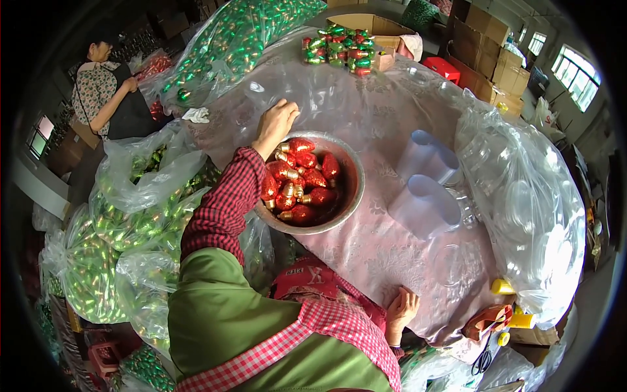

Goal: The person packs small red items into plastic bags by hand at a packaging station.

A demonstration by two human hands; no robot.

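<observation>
The person's left hand (275,125) reaches over the far rim of a round metal bowl (353,189) that stands near the middle of the counter (385,255). The fingers are curled toward the clear plastic sheeting (326,91) just beyond the bowl; whether they close on anything cannot be told. The right hand (400,312) rests flat at the near edge of the counter, fingers spread and holding nothing.

The bowl is heaped with red bulb-shaped ornaments (304,179), each glossy with a golden screw-type cap at one end. By judgement they are light and hollow, with a smooth and slippery skin, and likely to dent or crack under a hard squeeze. The best hold would be around the broad body with fingertips, or at the ribbed cap, which offers more grip.

The counter is covered with a pale pink, patterned cloth, soft and slightly wrinkled. On it, right of the bowl, lie curled translucent plastic sheets (428,186). A large clear bag of transparent shells (529,215) sags over the right end. A cluster of green and red ornaments (339,49) sits at the far end beside a cardboard box (366,25). Bags of green ornaments (98,261) crowd the left side. Another person (108,91) stands at the far left. Stacked cartons (499,62) and windows (575,75) fill the far right.
</observation>
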